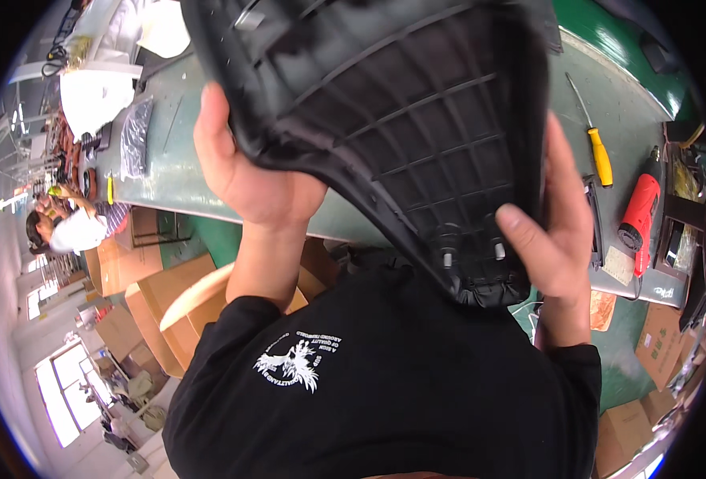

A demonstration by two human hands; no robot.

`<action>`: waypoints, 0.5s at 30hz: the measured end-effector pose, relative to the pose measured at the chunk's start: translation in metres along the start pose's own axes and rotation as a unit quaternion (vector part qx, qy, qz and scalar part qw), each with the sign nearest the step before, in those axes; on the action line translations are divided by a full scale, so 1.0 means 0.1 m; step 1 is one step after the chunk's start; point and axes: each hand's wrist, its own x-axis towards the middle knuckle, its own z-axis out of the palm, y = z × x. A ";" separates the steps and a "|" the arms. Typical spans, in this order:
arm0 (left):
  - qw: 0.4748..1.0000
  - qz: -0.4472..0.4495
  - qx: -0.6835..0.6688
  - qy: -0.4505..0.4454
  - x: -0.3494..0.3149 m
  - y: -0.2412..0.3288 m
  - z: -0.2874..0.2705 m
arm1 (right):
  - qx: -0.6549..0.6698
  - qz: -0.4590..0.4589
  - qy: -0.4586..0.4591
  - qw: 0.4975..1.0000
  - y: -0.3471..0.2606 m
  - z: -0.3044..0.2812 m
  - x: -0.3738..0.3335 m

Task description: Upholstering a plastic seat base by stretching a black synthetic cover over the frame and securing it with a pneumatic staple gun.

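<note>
A view from a head-worn camera looking down at a person in a black shirt who holds a large black seat base (401, 120) up close in front of the chest, above a green workbench (177, 168). The underside of the seat faces the camera, showing a grid of moulded plastic ribs, and its narrow end points down toward the person's body. The left hand (245, 172) grips the left edge of the seat, fingers wrapped behind it and out of sight, palm pressed against the rim. The right hand (552, 223) clasps the right edge near the narrow end, thumb laid across the ribbed face beside two small round fittings, fingers curled behind. The seat thus spans between both hands, clear of the bench. On the bench to the right lie a yellow-handled screwdriver (599, 152) and a red heat gun (638, 211). Cardboard boxes (169, 299) stand on the floor below.
</note>
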 end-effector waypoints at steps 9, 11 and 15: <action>0.989 0.013 0.131 -0.075 -0.02 -0.18 0.30 | 0.136 0.059 0.094 0.984 0.20 -0.19 -0.11; 0.989 -0.035 0.009 -0.142 0.05 -0.24 0.24 | 0.133 0.057 0.096 0.985 0.22 -0.25 -0.14; 0.978 -0.033 0.056 -0.196 0.10 -0.25 0.27 | 0.120 0.049 0.116 0.985 0.28 -0.32 -0.18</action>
